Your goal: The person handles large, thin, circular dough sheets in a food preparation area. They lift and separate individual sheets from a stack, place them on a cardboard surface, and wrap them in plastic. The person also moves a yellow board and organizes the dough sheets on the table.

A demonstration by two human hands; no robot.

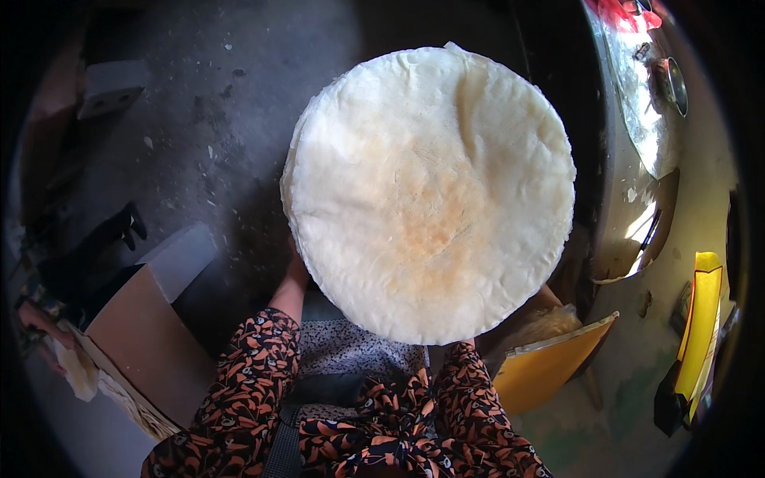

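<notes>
A stack of thin round flatbreads (427,197) spans the middle of the view, held up in front of me. The top one is pale with a browned centre and a crease near its upper right edge. Layered rims show along the left side. My left hand (295,256) supports the stack from beneath its left edge; its fingers are hidden. Under the lower edge is my right hand (470,342), nearly all covered by the bread. Both my forearms wear patterned sleeves (254,352), and a speckled cloth (358,343) lies at my lap.
At the left, another person's hand (48,328) holds flatbread beside a brown board (149,340). A yellow box (550,370) with a plastic bag (550,322) stands close on my right. Beyond it are a plastic-covered surface (639,119) and a metal bowl (676,86).
</notes>
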